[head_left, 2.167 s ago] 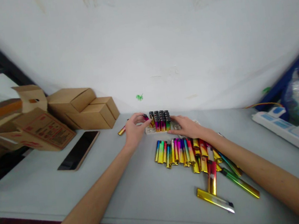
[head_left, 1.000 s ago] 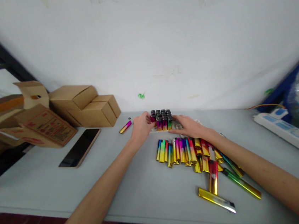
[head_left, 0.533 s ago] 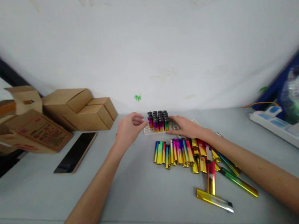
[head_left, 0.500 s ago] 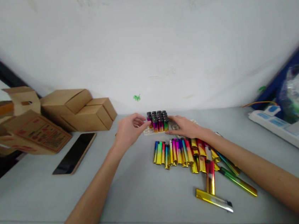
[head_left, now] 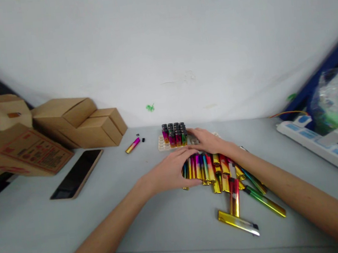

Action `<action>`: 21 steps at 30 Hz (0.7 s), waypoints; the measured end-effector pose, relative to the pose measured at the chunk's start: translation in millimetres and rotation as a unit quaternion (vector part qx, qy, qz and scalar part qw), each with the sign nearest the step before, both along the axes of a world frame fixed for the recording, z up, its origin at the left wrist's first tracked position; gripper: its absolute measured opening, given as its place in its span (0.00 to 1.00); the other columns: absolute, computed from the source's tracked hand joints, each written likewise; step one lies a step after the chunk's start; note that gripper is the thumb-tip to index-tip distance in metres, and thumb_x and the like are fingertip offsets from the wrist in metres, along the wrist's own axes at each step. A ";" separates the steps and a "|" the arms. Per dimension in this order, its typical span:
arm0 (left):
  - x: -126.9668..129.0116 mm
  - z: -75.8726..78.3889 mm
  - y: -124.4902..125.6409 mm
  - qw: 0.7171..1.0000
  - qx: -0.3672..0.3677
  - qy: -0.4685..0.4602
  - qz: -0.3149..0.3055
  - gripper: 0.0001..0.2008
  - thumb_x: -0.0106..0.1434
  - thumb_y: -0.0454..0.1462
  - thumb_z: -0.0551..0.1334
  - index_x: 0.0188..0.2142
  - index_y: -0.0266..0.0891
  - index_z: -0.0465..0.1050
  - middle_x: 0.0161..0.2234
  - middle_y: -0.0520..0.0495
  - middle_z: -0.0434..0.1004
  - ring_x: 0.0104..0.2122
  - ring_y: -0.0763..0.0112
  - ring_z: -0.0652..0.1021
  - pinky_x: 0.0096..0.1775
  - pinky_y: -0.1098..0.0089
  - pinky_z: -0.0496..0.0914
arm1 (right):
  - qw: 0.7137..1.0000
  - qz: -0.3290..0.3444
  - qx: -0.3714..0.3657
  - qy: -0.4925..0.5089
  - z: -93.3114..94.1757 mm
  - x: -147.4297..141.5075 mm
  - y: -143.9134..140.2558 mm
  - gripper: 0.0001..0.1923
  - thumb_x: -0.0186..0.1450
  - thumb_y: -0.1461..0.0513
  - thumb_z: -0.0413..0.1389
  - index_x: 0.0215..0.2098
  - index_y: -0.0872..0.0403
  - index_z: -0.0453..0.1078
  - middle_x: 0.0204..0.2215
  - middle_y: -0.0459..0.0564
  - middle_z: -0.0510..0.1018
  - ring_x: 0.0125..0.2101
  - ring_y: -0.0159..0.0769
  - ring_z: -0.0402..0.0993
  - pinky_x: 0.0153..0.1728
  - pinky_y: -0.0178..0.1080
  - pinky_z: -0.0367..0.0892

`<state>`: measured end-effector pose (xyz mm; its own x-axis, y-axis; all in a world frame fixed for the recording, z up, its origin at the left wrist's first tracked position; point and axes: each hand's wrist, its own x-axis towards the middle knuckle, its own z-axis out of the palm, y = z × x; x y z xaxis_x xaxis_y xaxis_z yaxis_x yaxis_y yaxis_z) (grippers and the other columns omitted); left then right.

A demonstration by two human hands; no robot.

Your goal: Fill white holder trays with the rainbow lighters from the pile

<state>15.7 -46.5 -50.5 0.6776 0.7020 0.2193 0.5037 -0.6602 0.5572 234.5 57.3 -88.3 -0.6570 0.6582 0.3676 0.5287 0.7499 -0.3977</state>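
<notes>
Black-topped lighters (head_left: 175, 137) stand packed in rows in a white tray with round holes (head_left: 162, 146). Beside their right edge is my right hand (head_left: 204, 140), thumb and fingers apart over the tray. In front of the tray lies a row of shiny gradient-coloured lighters (head_left: 205, 169), gold at the near ends. My left hand (head_left: 173, 168) reaches over the row's left end, thumb and fingers spread around several of them; whether it touches them I cannot tell. More lighters lie heaped under my right forearm, among them a red and gold one (head_left: 235, 198).
A green and gold lighter (head_left: 266, 201) and a gold and silver one (head_left: 238, 222) lie nearer the front edge. At left are a phone (head_left: 76, 174), cardboard boxes (head_left: 79, 121) and a lone purple and gold lighter (head_left: 132, 145) with small black pieces. A power strip (head_left: 318, 143) lies at right.
My left hand has moved from the standing lighters down and right to the lying row, uncovering the lone purple and gold lighter. My right hand has stayed by the tray.
</notes>
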 end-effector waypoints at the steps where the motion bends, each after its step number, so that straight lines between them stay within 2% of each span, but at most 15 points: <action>1: -0.4 1.4 0.1 1.000 -0.002 -0.004 0.003 0.37 0.56 0.49 0.73 0.63 0.44 0.68 0.63 0.38 0.72 0.63 0.50 0.71 0.65 0.51 0.63 | 1.000 -0.001 0.000 0.000 -0.3 0.0 0.3 0.32 0.68 0.54 0.62 0.65 0.58 0.63 0.57 0.66 0.76 0.56 0.57 0.75 0.56 0.59 0.70; 5: -2.3 6.9 0.9 1.000 -0.017 -0.017 0.009 0.32 0.58 0.49 0.71 0.60 0.46 0.71 0.59 0.42 0.76 0.59 0.52 0.75 0.62 0.53 0.66 | 1.000 -0.001 -0.001 -0.004 0.6 -0.1 0.1 0.32 0.67 0.56 0.62 0.65 0.57 0.63 0.58 0.66 0.76 0.56 0.56 0.75 0.56 0.59 0.71; 10: -1.2 1.7 2.6 1.000 -0.026 0.005 -0.003 0.38 0.55 0.52 0.73 0.62 0.44 0.68 0.63 0.39 0.71 0.63 0.51 0.71 0.65 0.53 0.63 | 1.000 0.002 -0.006 0.002 4.9 -1.5 -3.1 0.32 0.68 0.53 0.61 0.65 0.58 0.63 0.58 0.66 0.76 0.57 0.56 0.75 0.57 0.58 0.70; 15: 3.1 -2.6 2.7 0.999 -0.030 -0.024 -0.002 0.37 0.55 0.50 0.74 0.61 0.44 0.69 0.61 0.40 0.74 0.59 0.51 0.75 0.61 0.53 0.67 | 1.000 0.001 -0.007 0.001 4.6 -1.4 -2.9 0.32 0.68 0.52 0.61 0.65 0.57 0.63 0.58 0.65 0.76 0.57 0.56 0.74 0.57 0.59 0.70; 18: 0.3 1.1 4.1 0.998 -0.032 -0.046 0.001 0.38 0.53 0.50 0.75 0.61 0.46 0.70 0.60 0.41 0.75 0.58 0.51 0.76 0.62 0.52 0.67 | 1.000 0.000 -0.008 -0.003 2.2 -0.1 -1.4 0.32 0.68 0.55 0.61 0.66 0.58 0.62 0.58 0.66 0.75 0.57 0.56 0.75 0.57 0.59 0.70; 21: -6.0 7.9 6.4 0.997 -0.019 -0.063 0.033 0.36 0.54 0.49 0.75 0.60 0.48 0.71 0.58 0.42 0.77 0.58 0.51 0.76 0.62 0.48 0.66 | 1.000 0.000 -0.005 0.002 0.0 0.8 -0.5 0.31 0.67 0.58 0.61 0.66 0.58 0.63 0.58 0.66 0.76 0.56 0.56 0.75 0.56 0.60 0.70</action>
